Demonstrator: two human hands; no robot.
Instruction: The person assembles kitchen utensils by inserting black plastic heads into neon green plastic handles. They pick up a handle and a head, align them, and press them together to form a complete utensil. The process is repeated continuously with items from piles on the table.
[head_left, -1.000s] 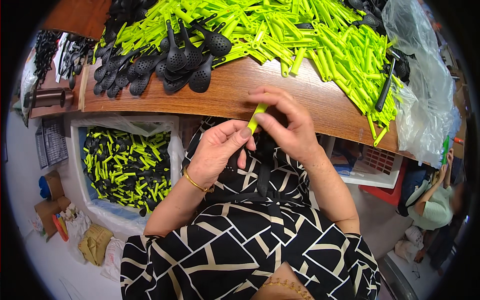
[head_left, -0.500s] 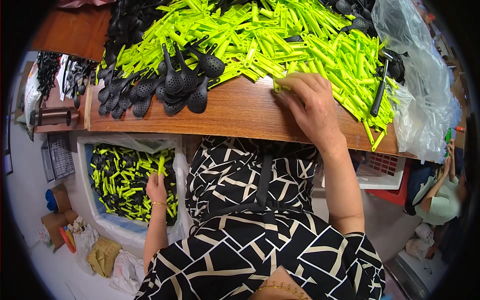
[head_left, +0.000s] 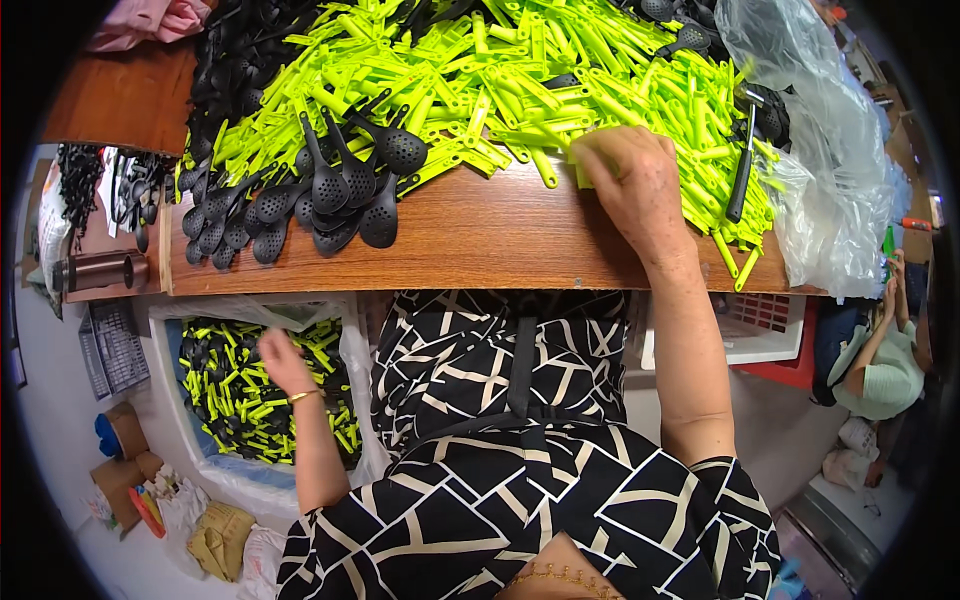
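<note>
From my seat at the far end, I have the left hand [head_left: 286, 362] over a white box [head_left: 157, 345] that stands below the table's left side. The hand is blurred, and I cannot tell whether its fingers are spread or pressed together. Clear plastic sheeting [head_left: 367, 410] hangs over the box's rim, and inside lies a jumble of black-and-green utensils [head_left: 235, 405], lime-green handles showing among the dark heads.

My right hand [head_left: 632, 175] is at the front edge of a heap of lime-green handles [head_left: 500, 85] on the wooden table [head_left: 480, 245]. Its fingers curl down against one lime-green handle; I cannot make out whether they pinch it.

Left of that hand I see perforated black spoons [head_left: 380, 215] bunched on the tabletop, bowls toward the person. A hammer [head_left: 742, 165] lies along the heap's right side, near a crumpled clear plastic bag [head_left: 840, 190]. Below the table's right side sits a white slotted crate [head_left: 725, 348], red showing through its slots; a grey basket [head_left: 112, 345] stands left of the white box.
</note>
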